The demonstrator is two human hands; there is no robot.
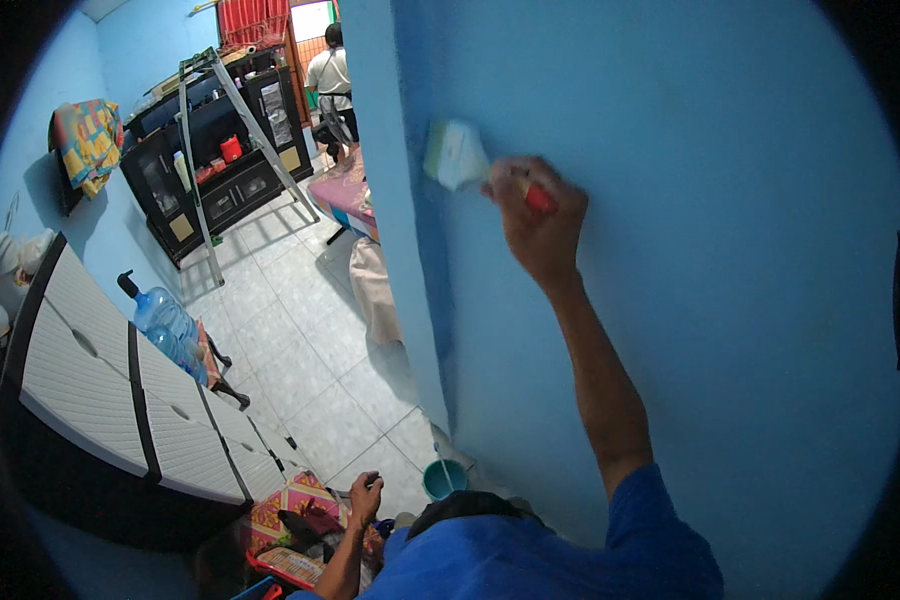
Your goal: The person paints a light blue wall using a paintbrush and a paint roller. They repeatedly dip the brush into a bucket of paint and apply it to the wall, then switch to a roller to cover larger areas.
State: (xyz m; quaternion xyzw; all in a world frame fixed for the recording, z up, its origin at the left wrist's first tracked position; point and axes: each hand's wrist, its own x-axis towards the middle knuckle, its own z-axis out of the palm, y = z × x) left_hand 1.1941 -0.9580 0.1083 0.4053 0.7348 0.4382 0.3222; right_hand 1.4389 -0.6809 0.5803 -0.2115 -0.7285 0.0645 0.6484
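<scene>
My right hand (pixel 537 210) is raised in front of the light blue wall (pixel 730 250), closed around the red handle of a wide paintbrush (pixel 457 155). The brush's pale head points left and meets the wall close to its corner edge; motion blurs it a little. A darker blue strip runs down the wall along that corner. My left hand (pixel 366 495) hangs low, with loosely bent fingers and nothing visible in it. Near it on the tiled floor stands a small teal bucket (pixel 443 480), with a thin light handle or stick across it.
A white drawer cabinet (pixel 80 350) stands at left beside large blue water bottles (pixel 170 320). An aluminium stepladder (pixel 255 125) stands before a black display cabinet (pixel 240 190). Another person (pixel 332 75) is in the far doorway. Cluttered patterned cloth (pixel 290 500) lies near my left arm.
</scene>
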